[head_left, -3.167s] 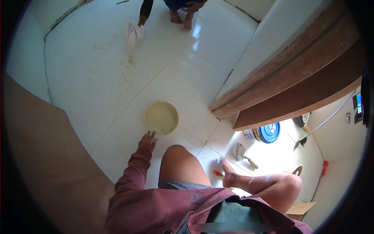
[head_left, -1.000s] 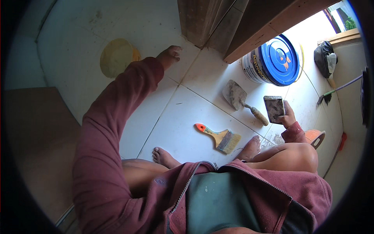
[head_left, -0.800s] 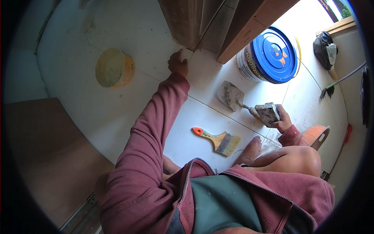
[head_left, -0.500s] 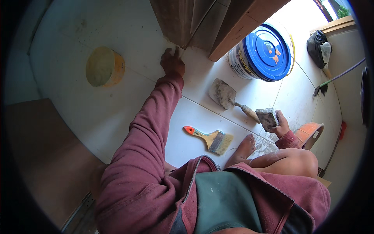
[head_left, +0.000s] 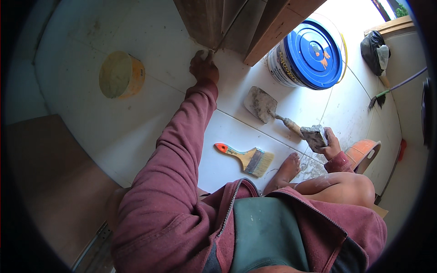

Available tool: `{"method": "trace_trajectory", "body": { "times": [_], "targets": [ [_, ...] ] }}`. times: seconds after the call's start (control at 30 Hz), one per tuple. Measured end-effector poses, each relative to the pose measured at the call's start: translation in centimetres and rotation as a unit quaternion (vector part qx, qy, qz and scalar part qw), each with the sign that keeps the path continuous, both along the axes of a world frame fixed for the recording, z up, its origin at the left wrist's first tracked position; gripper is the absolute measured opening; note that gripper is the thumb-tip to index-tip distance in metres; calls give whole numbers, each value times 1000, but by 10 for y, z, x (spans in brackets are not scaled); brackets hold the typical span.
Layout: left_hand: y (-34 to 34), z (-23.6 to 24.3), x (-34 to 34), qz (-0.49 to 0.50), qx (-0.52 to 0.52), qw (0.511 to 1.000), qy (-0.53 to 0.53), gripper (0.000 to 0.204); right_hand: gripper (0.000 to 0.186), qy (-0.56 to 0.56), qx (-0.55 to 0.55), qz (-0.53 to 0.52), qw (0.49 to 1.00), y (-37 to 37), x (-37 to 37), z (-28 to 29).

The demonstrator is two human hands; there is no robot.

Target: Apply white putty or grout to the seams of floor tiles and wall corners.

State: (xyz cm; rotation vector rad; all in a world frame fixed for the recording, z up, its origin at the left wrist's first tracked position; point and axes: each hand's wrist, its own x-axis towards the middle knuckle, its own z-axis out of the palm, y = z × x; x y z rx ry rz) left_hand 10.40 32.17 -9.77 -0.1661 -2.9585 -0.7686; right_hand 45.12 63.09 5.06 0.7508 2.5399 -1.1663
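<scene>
Block (head_left: 314, 137), grey and crusted, sits clamped in the right hand (head_left: 332, 144) by the handle end of a masonry trowel (head_left: 260, 104), though whether the two touch cannot be told. The left hand (head_left: 204, 69) reaches to the foot of the wooden door frame (head_left: 205, 25), two fingertips apart, and whether they pinch anything is unclear. On the white tiled floor (head_left: 232, 129) lie the trowel and a flat paintbrush (head_left: 247, 159), with a blue-lidded bucket (head_left: 312, 55) beyond and a yellow tub (head_left: 138, 76) farther left.

Tiled floor (head_left: 269, 139) under trowel (head_left: 262, 105), paintbrush (head_left: 248, 159)
</scene>
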Motion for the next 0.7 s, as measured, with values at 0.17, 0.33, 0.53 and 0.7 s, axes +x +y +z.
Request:
{"method": "trace_trajectory", "body": {
  "times": [0.17,0.33,0.53,0.7],
  "targets": [
    [-19,-40,-6,-61,99,986,118,41,55,33,-42,-20,998,-7,-5,0],
    [9,-2,-10,80,45,996,21,43,53,10,-11,-12,1000,-3,1,3],
    [5,-1,-10,68,23,997,-43,46,51,12,-10,-7,1000,-1,0,5],
    [28,-3,15,35,-12,999,-14,45,51,29,-21,-18,999,-1,5,4]
  ]
}}
